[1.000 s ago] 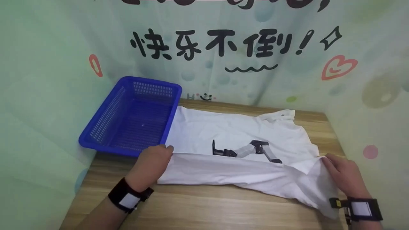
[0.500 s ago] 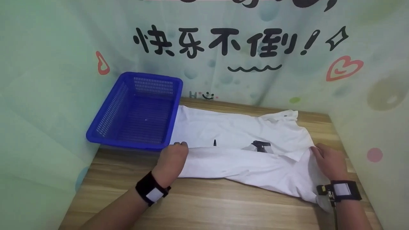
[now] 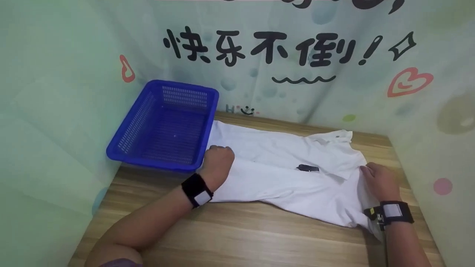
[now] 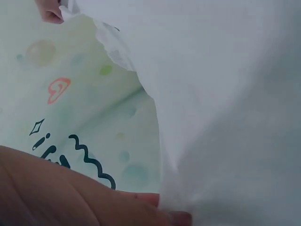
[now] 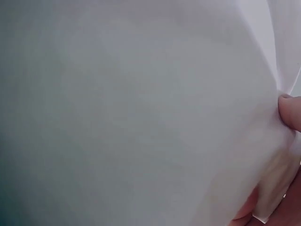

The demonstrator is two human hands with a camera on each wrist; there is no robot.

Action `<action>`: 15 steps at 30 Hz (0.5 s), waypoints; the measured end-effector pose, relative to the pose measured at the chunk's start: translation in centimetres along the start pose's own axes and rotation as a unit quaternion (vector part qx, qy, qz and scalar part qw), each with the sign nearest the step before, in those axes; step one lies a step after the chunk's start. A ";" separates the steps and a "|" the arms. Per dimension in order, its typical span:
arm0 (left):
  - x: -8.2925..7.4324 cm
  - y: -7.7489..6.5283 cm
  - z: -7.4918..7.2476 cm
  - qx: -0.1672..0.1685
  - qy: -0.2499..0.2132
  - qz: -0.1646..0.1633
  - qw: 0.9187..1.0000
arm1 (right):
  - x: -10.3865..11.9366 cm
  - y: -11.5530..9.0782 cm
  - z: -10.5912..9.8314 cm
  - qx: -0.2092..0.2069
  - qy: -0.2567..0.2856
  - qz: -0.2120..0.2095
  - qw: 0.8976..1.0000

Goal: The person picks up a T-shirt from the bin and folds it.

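A white shirt (image 3: 259,181) lies on the wooden table, its near part folded over toward the back. Only a small dark piece of its print (image 3: 308,168) shows above the fold. My left hand (image 3: 219,163) grips the folded edge at the left end, close beside the blue basket. In the left wrist view, the thumb and fingers pinch the white cloth (image 4: 225,103). At the right end my right hand (image 3: 382,181) pinches the shirt's edge between thumb and fingers. The right wrist view is mostly filled by cloth (image 5: 141,117), with the thumb (image 5: 290,112) pressed on it.
A blue plastic basket (image 3: 207,137) with slotted sides stands at the back left, overlapping the shirt's left side in the head view. Printed curtains (image 3: 274,96) enclose the back and sides. Bare wooden table (image 3: 252,233) shows along the front.
Both hands have carried the held edge toward the back, the left hand also moving right. The fold now covers most of the dark print. The view has shifted slightly.
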State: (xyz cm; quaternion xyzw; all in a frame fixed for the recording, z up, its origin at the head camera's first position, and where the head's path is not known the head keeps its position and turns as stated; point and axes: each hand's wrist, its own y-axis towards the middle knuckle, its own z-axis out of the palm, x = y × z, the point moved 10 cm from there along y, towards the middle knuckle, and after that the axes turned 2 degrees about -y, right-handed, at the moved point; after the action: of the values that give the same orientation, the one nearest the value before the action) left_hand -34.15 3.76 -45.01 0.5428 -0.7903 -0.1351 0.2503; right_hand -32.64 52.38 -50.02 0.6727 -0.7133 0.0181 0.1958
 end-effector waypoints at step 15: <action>-0.2 0.6 7.0 0.314 0.177 0.023 0.933 | -3.3 1.4 3.9 0.139 0.069 0.112 0.982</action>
State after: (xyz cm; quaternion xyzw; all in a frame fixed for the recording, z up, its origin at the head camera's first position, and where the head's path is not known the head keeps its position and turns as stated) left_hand -38.38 3.72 -50.66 0.5908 -0.7474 0.2235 0.2058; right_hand -34.89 54.55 -54.30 0.6060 -0.7597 0.1852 0.1460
